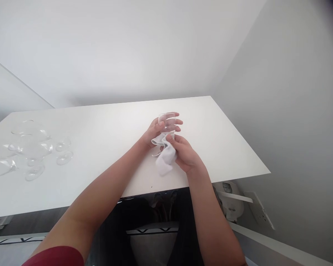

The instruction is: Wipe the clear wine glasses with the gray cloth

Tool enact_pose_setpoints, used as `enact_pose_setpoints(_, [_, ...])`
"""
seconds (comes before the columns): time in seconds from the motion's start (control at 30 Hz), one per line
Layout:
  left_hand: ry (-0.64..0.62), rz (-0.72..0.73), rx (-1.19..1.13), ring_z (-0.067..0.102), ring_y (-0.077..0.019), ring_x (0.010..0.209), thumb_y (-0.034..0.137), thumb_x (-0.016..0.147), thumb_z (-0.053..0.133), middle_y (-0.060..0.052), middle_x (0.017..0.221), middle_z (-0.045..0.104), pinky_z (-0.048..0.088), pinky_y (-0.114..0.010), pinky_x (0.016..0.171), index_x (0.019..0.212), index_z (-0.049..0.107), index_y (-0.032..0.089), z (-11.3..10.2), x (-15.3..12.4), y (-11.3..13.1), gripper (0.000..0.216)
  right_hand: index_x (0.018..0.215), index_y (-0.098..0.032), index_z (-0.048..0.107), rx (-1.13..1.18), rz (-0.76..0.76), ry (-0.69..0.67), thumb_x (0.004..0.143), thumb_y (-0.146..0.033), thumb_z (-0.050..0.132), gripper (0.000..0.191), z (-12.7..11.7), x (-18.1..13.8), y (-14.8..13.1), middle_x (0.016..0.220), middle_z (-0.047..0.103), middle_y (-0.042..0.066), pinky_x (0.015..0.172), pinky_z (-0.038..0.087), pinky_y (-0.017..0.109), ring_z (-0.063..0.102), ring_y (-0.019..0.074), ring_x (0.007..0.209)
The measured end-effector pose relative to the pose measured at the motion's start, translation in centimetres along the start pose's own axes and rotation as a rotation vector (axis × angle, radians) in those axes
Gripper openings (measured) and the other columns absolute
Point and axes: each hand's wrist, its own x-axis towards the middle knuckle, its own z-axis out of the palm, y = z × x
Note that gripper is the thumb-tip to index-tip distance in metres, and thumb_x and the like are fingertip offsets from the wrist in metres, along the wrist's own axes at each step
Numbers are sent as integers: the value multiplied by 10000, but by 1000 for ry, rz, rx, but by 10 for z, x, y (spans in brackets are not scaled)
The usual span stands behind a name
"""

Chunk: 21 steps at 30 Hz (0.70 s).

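My left hand (158, 130) is wrapped round a clear drinking glass (168, 120), held above the white tabletop (105, 129). Its fingers curl over the glass's side. My right hand (184, 153) sits just below and right of it, closed on a crumpled white cloth (164, 159) that is pressed against the lower part of the glass. Part of the cloth hangs down under my fingers.
Several clear wine glasses (30, 147) lie and stand in a cluster at the table's left end. White walls close in behind and to the right. Under the table's front edge are a white appliance (230, 203), a wall socket (259, 210) and dark shelving.
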Motion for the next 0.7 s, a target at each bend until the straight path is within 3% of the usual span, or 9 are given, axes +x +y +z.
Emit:
enact_pose_setpoints(0.1, [131, 99, 62, 740, -250, 986, 574, 712, 872, -117, 1123, 761, 549, -385, 923, 1167, 701, 195, -4, 3, -3, 616, 911, -218, 611, -457, -154, 371, 909, -524, 670, 311, 10, 2, 5, 835, 662, 50, 806, 471, 393, 601, 233, 820])
enact_pose_setpoints(0.17, [192, 106, 82, 742, -244, 960, 560, 664, 901, -112, 1086, 770, 555, -369, 884, 1122, 703, 191, -8, 7, -5, 620, 853, -232, 566, -571, -202, 497, 924, -509, 647, 296, 13, 2, 6, 762, 621, 36, 813, 465, 407, 581, 235, 781])
enact_pose_setpoints(0.2, [202, 93, 76, 742, -240, 927, 588, 651, 895, -109, 1052, 772, 559, -366, 858, 1099, 707, 190, -10, 8, -6, 628, 835, -235, 558, -516, -183, 443, 933, -531, 626, 318, 13, 2, 5, 748, 614, 33, 799, 470, 404, 578, 231, 763])
enact_pose_setpoints(0.3, [178, 71, 24, 723, -231, 837, 746, 625, 821, -98, 942, 759, 566, -371, 807, 1022, 716, 194, -13, 10, -6, 688, 830, -232, 578, -129, -14, 35, 928, -634, 571, 414, 9, -1, 0, 790, 645, 39, 729, 496, 380, 596, 221, 737])
enact_pose_setpoints(0.37, [163, 80, 15, 710, -232, 845, 800, 625, 780, -100, 934, 748, 561, -368, 795, 996, 718, 199, -13, 10, -6, 709, 855, -228, 585, -2, 48, -90, 914, -634, 582, 410, 8, -3, -2, 817, 649, 38, 710, 500, 374, 603, 216, 733])
enact_pose_setpoints(0.4, [167, 90, 27, 703, -231, 855, 797, 628, 780, -100, 943, 743, 554, -361, 784, 989, 718, 202, -12, 10, -6, 699, 856, -230, 580, -48, 32, -55, 908, -607, 602, 382, 8, -3, -3, 807, 639, 32, 701, 491, 368, 595, 212, 724])
enact_pose_setpoints(0.53, [199, 125, 139, 681, -224, 905, 725, 633, 827, -93, 1006, 728, 528, -336, 761, 971, 722, 208, -10, 10, -5, 626, 813, -247, 521, -518, -184, 393, 921, -495, 631, 292, 15, -2, -1, 709, 553, 5, 697, 435, 350, 525, 202, 692])
enact_pose_setpoints(0.57, [204, 128, 155, 679, -228, 916, 735, 640, 816, -93, 1010, 726, 528, -340, 768, 965, 723, 210, -11, 9, -4, 625, 797, -247, 510, -543, -199, 413, 930, -508, 625, 314, 16, -2, -1, 703, 549, 4, 694, 431, 346, 516, 198, 688])
enact_pose_setpoints(0.7, [184, 118, 108, 682, -256, 927, 861, 668, 690, -108, 980, 734, 539, -383, 820, 925, 713, 203, -12, 9, -4, 707, 819, -223, 572, -90, -2, 27, 917, -682, 590, 469, 12, -4, -4, 768, 634, 27, 668, 469, 336, 565, 189, 695])
